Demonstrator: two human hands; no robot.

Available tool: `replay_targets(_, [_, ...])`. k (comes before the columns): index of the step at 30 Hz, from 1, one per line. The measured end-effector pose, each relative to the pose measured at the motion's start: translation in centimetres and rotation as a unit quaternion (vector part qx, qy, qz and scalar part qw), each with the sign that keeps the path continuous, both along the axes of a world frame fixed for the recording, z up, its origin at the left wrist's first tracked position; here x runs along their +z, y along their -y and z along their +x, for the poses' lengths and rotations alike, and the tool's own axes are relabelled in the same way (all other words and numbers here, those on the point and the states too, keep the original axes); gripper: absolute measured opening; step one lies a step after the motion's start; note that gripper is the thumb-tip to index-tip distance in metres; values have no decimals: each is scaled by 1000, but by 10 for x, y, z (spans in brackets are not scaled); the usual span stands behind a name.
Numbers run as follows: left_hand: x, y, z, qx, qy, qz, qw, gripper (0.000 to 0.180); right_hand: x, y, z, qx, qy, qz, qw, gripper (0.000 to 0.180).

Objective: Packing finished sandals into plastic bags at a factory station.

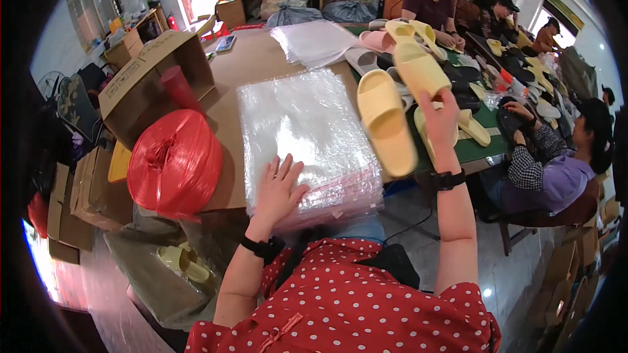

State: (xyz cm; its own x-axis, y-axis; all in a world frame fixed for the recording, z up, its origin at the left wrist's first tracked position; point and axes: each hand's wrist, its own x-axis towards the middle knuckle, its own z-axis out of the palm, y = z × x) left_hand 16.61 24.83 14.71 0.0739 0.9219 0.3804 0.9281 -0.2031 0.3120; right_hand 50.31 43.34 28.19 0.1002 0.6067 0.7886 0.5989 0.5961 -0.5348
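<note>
My right hand (439, 121) is raised over the table edge and grips a pair of pale yellow slippers (399, 98), soles toward me, one hanging lower than the other. My left hand (278, 189) lies flat with fingers spread on the near corner of a thick stack of clear plastic bags (304, 134). The stack rests on a brown cardboard-covered table (252, 59). Both wrists carry black bands.
A big red spool of plastic twine (175, 163) stands left of the stack, an open cardboard box (154, 75) behind it. More bags (317, 42) lie farther back. Several people sit at the right along a green table (481, 147) strewn with slippers. A sack with a slipper (183, 263) sits below.
</note>
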Motion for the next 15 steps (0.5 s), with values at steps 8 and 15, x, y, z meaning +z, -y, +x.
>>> replay_targets(8, [-8, -2, -2, 0, 5, -21, 1000, 57, 11, 43, -126, 216, -128, -93, 964, 27])
replay_targets(15, [-4, 0, -2, 12, 8, 13, 1000, 54, 50, 50, -162, 261, -147, -31, 954, 29])
